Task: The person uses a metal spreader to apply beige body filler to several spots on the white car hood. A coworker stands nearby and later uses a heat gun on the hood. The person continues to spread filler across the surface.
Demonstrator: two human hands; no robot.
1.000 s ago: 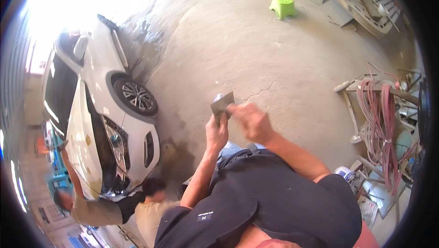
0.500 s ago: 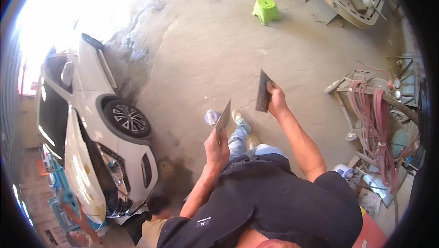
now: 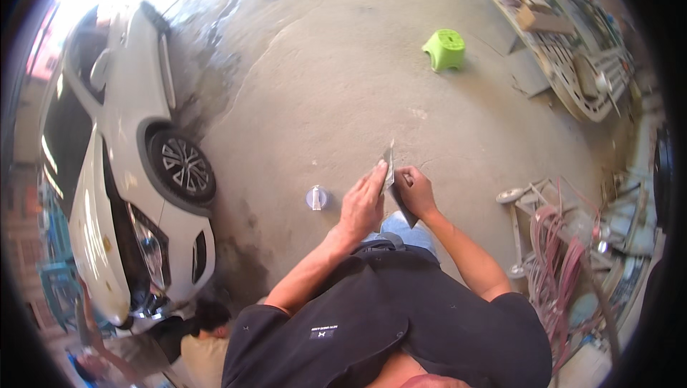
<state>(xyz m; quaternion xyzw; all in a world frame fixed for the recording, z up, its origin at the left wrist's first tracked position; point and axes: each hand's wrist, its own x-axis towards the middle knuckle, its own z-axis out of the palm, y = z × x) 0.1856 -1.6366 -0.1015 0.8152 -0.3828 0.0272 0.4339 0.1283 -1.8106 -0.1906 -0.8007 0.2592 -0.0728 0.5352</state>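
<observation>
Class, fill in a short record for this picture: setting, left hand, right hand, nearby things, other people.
Setting: concrete floor of a workshop, seen from above.
Left hand: pressed against a thin flat grey blade.
Right hand: gripping a second dark flat blade, close against the first.
Nearby things: white car at the left, green stool, small round white container on the floor, pink hoses at the right.
Other people: a person crouching by the car's front.

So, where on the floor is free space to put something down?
Bare concrete floor lies between the white car and the green stool. The right side is crowded: pink hoses and piled panels.
</observation>
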